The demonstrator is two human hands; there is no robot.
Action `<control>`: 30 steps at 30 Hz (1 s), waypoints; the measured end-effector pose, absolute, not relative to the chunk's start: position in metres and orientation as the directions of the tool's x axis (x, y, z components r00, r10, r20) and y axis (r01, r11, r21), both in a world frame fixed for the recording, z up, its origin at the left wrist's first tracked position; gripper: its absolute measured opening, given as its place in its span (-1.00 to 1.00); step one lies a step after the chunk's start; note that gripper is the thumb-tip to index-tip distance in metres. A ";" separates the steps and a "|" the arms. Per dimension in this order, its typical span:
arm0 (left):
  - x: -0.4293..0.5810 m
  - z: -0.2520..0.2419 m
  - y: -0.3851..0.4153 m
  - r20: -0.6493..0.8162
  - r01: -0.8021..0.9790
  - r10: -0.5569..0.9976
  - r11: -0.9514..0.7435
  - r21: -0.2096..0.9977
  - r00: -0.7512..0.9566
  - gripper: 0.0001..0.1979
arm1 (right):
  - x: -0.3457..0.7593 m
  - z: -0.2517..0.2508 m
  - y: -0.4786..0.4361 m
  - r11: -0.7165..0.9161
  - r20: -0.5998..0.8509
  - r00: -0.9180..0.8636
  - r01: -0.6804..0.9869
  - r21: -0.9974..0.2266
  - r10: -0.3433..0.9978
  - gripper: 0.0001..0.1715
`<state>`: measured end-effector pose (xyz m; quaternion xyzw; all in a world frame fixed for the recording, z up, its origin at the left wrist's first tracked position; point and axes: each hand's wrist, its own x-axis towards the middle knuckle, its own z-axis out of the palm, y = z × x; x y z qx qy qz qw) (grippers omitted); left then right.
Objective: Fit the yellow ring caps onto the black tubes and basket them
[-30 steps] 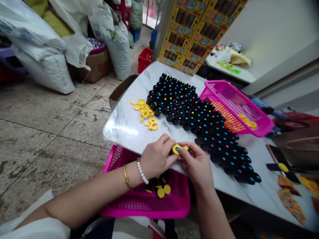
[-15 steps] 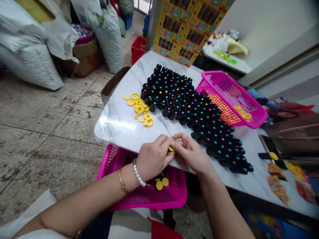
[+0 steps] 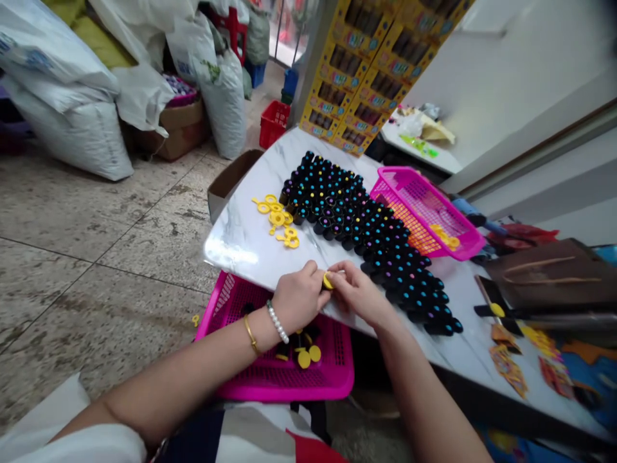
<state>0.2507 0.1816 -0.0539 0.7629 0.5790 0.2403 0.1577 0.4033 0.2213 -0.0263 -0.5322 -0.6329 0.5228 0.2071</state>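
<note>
Over the table's front edge, my left hand is closed around a small dark piece, mostly hidden by the fingers. A round yellow cap shows at its end, and my right hand pinches that cap between thumb and fingers. Below my wrists is a pink basket holding several black pieces with yellow round ends. Beyond my hands stand many black tubes in tight rows, their tops dotted blue, purple and yellow. To their left lie loose yellow rings with short handles.
A second pink basket with yellow pieces sits behind the tubes on the marbled table. Stacked yellow boxes rise at the back. Snack packets and a brown bag lie right. White sacks and a cardboard box stand left.
The view has shifted, so the table and tubes appear lower and nearer. Both hands stay together at the yellow cap, whose face has turned slightly. A small yellow ring on the floor now shows.
</note>
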 end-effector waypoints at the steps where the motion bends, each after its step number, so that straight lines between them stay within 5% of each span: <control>1: 0.251 -0.054 0.182 0.181 0.815 0.961 -0.275 0.510 0.211 -0.79 | 0.403 -0.026 0.219 -0.094 -0.274 -0.330 0.471 -0.877 0.903 -0.70; 6: 0.249 -0.055 0.182 0.180 0.790 0.946 -0.323 0.522 0.268 -0.76 | 0.401 -0.019 0.210 -0.026 -0.227 -0.350 0.495 -0.869 0.909 -0.62; 10: 0.228 -0.053 0.174 0.210 0.701 0.875 -0.477 0.530 0.436 -0.78 | 0.396 -0.013 0.177 0.306 0.056 -0.357 0.696 -0.649 0.932 -0.79; 12: 0.209 -0.050 0.173 0.272 0.639 0.834 -0.544 0.544 0.479 -0.71 | 0.399 -0.021 0.151 0.324 0.059 -0.365 0.725 -0.608 0.929 -0.84; 17: 0.169 -0.047 0.197 0.409 0.814 0.899 -0.353 0.461 0.158 -0.69 | 0.416 -0.080 0.106 0.326 0.081 -0.336 0.785 -0.527 0.938 -0.84; 21: 0.171 -0.052 0.219 0.339 0.907 0.926 -0.279 0.315 0.167 -0.84 | 0.423 -0.109 0.100 0.353 -0.016 -0.396 0.836 -0.420 0.918 -0.75; 25: 0.182 -0.057 0.221 0.353 0.924 0.913 -0.298 0.240 0.203 -0.84 | 0.421 -0.081 0.112 0.407 0.034 -0.433 0.813 -0.417 0.901 -0.65; 30: 0.188 -0.053 0.208 0.350 0.873 0.912 -0.340 0.350 0.215 -0.89 | 0.407 -0.028 0.160 0.535 0.273 -0.460 0.719 -0.444 0.845 -0.81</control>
